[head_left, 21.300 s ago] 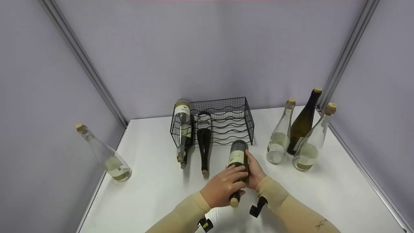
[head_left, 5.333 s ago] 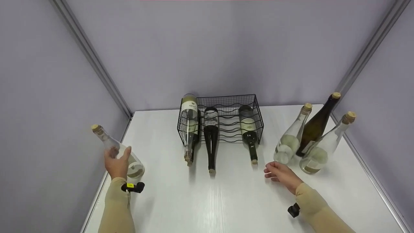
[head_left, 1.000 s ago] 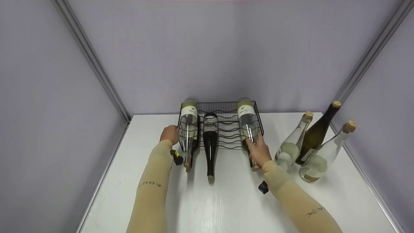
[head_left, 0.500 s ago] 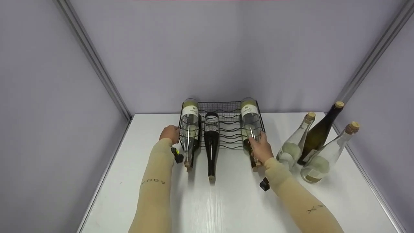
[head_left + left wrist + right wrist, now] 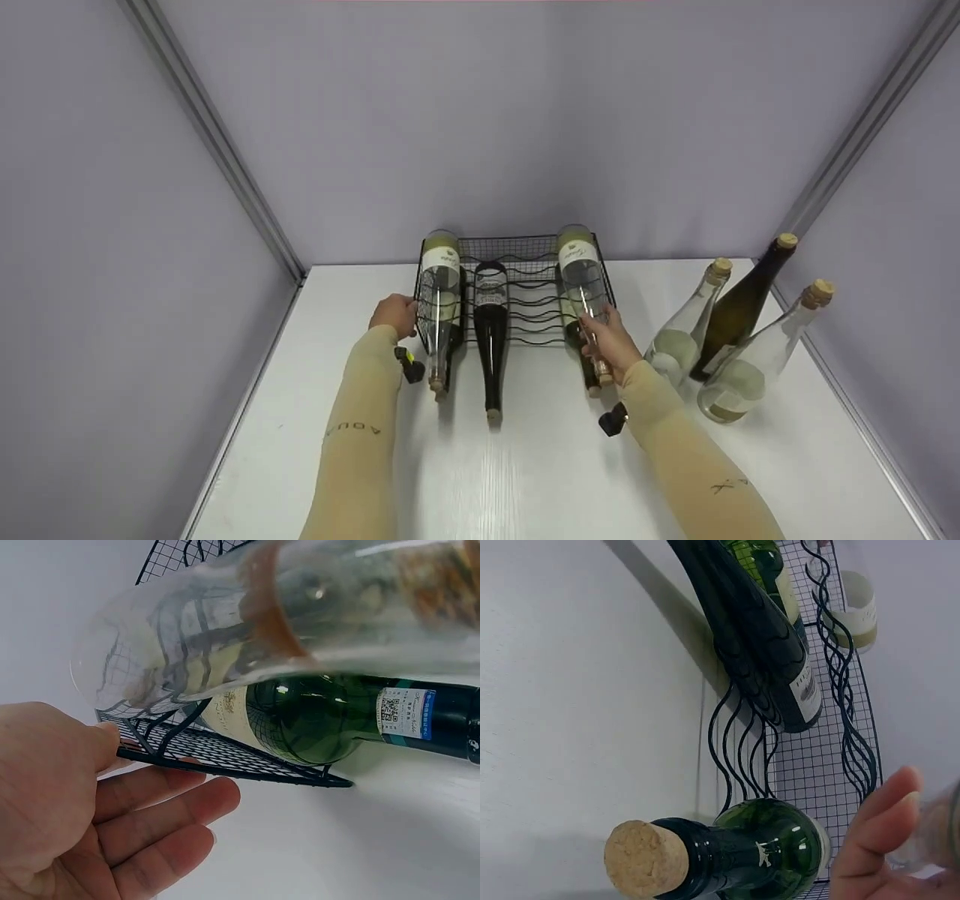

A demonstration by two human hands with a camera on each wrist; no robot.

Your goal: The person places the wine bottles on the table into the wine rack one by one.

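A black wire wine rack stands near the back wall. My left hand pinches its left side wire; the left wrist view shows the thumb and index finger at the rack's edge. My right hand grips the neck of a clear corked bottle, which lies on the rack's upper right level. Below that bottle is a dark green bottle. Another clear bottle lies at the upper left, above a green bottle. Between the sides, a dark bottle lies neck forward.
Right of the rack stand two clear corked bottles, a nearer one and a farther one, with a brown bottle behind. The white table is enclosed by grey walls.
The left-side clear bottle and a green bottle now lie at the rack's right. My left hand has moved onto the rack. Lately my right hand has shifted slightly rightward with the bottle's neck.
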